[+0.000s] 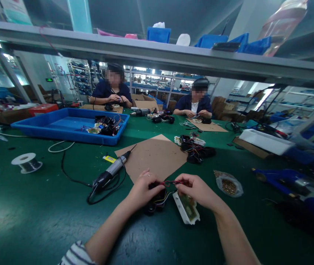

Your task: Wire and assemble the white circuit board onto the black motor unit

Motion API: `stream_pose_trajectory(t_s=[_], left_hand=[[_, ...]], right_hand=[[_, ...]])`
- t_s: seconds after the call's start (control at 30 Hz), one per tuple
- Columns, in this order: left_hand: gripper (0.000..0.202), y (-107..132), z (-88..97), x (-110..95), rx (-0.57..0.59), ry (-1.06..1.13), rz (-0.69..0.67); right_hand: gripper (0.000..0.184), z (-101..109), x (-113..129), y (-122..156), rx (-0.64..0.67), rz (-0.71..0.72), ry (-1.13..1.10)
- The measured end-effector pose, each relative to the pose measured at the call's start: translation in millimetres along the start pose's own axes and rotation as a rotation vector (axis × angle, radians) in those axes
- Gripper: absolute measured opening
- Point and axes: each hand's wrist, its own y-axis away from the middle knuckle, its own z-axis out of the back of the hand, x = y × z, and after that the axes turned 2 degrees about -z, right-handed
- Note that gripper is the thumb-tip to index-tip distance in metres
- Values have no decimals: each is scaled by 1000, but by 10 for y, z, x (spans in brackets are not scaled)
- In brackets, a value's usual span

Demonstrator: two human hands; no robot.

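Note:
My left hand (pixel 142 189) is closed around a small black wired part (pixel 157 200) at the near edge of a brown cardboard sheet (pixel 154 156). My right hand (pixel 197 190) pinches the red wires (pixel 172 182) that run from that part. Under my right hand lies a white casing with a green circuit board (pixel 187 208) in it, joined to the black part by thin coloured wires. A soldering iron (pixel 112 171) with a black cable lies on the green table to the left of my hands.
A blue tray (pixel 63 127) with wired parts sits at the left, a solder spool (pixel 25 162) nearer me. A pile of black assemblies (pixel 195 149) and a bag of small screws (pixel 229 185) lie right. Two seated people work across the table.

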Motion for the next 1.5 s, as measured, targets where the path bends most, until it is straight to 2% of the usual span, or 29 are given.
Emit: stream_pose_trajectory(t_s=[0.07,0.13,0.27,0.33,0.43,0.5,0.57,0.67,0.8,0.9,0.97,1.03,1.1,1.13,1.2,1.27,1.33,1.43,1.5], left_hand=[[12,6,45,38,20,90,17],[13,17,72,70,40,155,15],[14,30,60,99,39,172,1],[14,28,35,98,25,159,-10],[14,17,-3,105,-12,121,-54],[15,8,-20,119,-29,90,-99],[16,3,-23,131,-22,75,-125],[17,22,13,125,16,4,-88],[29,110,103,94,60,-168,-13],[26,162,128,109,118,-225,-29],[25,164,117,132,112,-288,-26],[27,151,97,144,81,-343,-17],[25,142,71,126,63,-366,-27],[23,143,54,105,50,-367,-41],[16,151,6,49,9,-380,-75],[21,153,-63,-5,-40,-414,-96],[29,137,-136,-36,-57,-470,-98],[18,91,-195,-25,-56,-540,-96],[17,67,-184,10,-87,-548,-75]], right_hand=[[20,86,-39,18,14,-92,87],[21,150,-68,37,43,-93,146],[19,167,-52,54,24,170,168],[18,110,-17,44,10,308,105],[16,-44,25,4,52,433,-14],[15,-162,29,-39,91,448,-76],[13,-258,9,-91,72,421,-126],[19,-303,-42,-157,-78,337,-137],[28,-146,-107,-164,-176,214,-70],[24,11,-137,-122,-313,134,162],[19,50,-137,-94,-476,47,386],[18,12,-120,-77,-651,4,584],[23,-86,-93,-77,-744,58,678],[24,-143,-78,-81,-727,106,662],[24,-243,-44,-92,-606,169,593],[22,-296,-3,-92,-471,145,582],[23,-300,42,-69,-408,44,671],[32,-270,86,-9,-364,-165,850],[36,-250,80,28,-342,-236,926]])
